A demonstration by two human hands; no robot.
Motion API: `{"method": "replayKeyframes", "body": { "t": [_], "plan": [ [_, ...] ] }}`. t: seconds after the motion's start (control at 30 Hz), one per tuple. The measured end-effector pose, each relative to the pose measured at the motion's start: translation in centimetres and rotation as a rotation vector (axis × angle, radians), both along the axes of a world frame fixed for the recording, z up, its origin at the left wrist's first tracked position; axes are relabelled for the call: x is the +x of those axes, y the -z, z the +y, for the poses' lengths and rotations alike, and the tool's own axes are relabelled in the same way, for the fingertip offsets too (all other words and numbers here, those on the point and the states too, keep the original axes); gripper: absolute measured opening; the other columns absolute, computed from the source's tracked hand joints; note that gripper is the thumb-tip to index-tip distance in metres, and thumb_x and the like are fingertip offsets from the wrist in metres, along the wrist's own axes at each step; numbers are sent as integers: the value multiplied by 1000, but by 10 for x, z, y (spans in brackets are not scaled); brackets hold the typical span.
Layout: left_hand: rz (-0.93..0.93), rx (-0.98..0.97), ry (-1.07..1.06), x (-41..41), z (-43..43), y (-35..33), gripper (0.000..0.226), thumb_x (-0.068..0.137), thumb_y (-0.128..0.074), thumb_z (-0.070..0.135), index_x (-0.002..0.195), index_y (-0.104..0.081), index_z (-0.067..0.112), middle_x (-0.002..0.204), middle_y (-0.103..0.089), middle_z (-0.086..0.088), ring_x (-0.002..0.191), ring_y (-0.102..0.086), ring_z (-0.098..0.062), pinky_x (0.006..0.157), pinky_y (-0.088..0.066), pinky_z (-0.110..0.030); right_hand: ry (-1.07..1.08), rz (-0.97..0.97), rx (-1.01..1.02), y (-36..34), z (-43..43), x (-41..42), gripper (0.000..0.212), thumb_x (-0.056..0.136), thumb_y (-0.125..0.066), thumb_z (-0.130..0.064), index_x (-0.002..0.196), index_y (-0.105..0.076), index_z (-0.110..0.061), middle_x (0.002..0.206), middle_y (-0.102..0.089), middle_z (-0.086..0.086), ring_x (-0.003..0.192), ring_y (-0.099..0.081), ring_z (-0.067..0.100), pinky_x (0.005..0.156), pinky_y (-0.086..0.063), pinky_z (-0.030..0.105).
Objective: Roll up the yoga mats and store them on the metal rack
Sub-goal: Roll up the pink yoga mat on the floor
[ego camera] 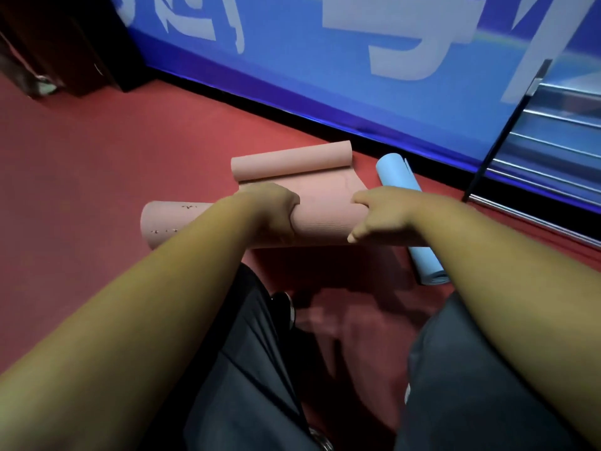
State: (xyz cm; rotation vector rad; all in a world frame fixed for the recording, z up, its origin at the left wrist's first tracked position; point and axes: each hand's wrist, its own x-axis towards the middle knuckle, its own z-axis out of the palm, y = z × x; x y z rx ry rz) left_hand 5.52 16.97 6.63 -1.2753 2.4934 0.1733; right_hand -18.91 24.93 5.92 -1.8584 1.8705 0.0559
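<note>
A pink yoga mat [322, 219] lies on the red floor, rolled into a thick roll on my side, with a short flat stretch beyond it and its far end curled up. My left hand [270, 213] curls over the top of the roll near its middle. My right hand [377, 216] grips the roll further right, fingers bent over its top and thumb on the near side. A rolled light blue mat [409, 216] lies on the floor to the right, partly hidden behind my right arm. The metal rack [553, 151] stands at the right edge.
A blue wall banner [325, 76] with white characters runs along the back, close behind the mats. Dark furniture [65, 43] fills the top left corner. My knees in dark trousers [253, 369] are below the roll. Red floor [81, 164] spreads to the left.
</note>
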Motion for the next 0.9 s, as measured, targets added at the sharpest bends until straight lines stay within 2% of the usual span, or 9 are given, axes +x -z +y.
{"method": "replayKeyframes", "body": {
  "t": [0.07,0.2,0.33,0.43,0.53,0.63,0.73,0.83,0.9],
  "plan": [
    [72,-28,-21,11,9,10,37,71,-76,47,98,-58,29,97,-67,2,86,-59,-27,73,-46,-35,9,28,-7,5,8,0,93,77,-89,-60,153,-53,-17,149,-59,8,131,-57,29,99,-47,33],
    [143,2,-112,28,1,19,58,59,-82,67,98,-55,32,98,-64,2,89,-60,-28,76,-51,-38,20,90,-52,5,6,3,74,77,-88,-60,132,-60,-18,128,-65,8,104,-53,25,81,-40,34],
    [113,16,-139,44,-8,36,63,55,-83,75,84,-55,27,87,-60,5,83,-59,-27,71,-51,-38,-20,147,-24,15,4,6,63,77,-88,-61,116,-58,-22,121,-64,6,103,-54,27,82,-46,36],
    [150,4,-93,44,-13,40,55,64,-88,62,78,-50,24,82,-57,3,83,-57,-30,73,-53,-41,-59,182,-63,21,-3,12,77,74,-88,-65,131,-59,-22,128,-64,4,111,-58,28,94,-54,42],
    [181,-7,-105,42,-20,41,53,62,-87,59,77,-50,25,83,-56,3,86,-59,-31,75,-54,-43,-76,176,-94,27,-9,12,72,77,-86,-62,132,-58,-25,115,-61,-1,103,-54,24,91,-54,43],
    [185,-73,-151,45,-27,41,58,62,-85,68,90,-57,26,91,-58,6,93,-59,-28,75,-49,-40,-67,161,-116,31,-17,7,57,86,-81,-57,127,-58,-26,116,-65,4,108,-58,30,90,-53,44],
    [171,-183,-137,47,-36,41,66,70,-83,74,110,-60,26,111,-58,2,106,-57,-28,77,-41,-40,-55,180,-165,35,-24,6,46,89,-79,-56,108,-50,-26,116,-66,9,109,-60,35,91,-54,49],
    [215,-109,-100,49,-43,47,71,75,-81,74,123,-60,26,119,-53,-3,111,-57,-32,83,-48,-44,-30,193,-176,38,-25,6,49,87,-81,-57,100,-44,-27,113,-66,7,108,-60,34,89,-55,50],
    [238,-46,-31,46,-46,49,67,79,-81,69,120,-59,21,112,-51,-5,106,-58,-35,82,-49,-44,-14,212,-159,40,-24,2,48,87,-81,-56,103,-47,-26,116,-66,6,112,-60,34,87,-54,47]
  ]
}}
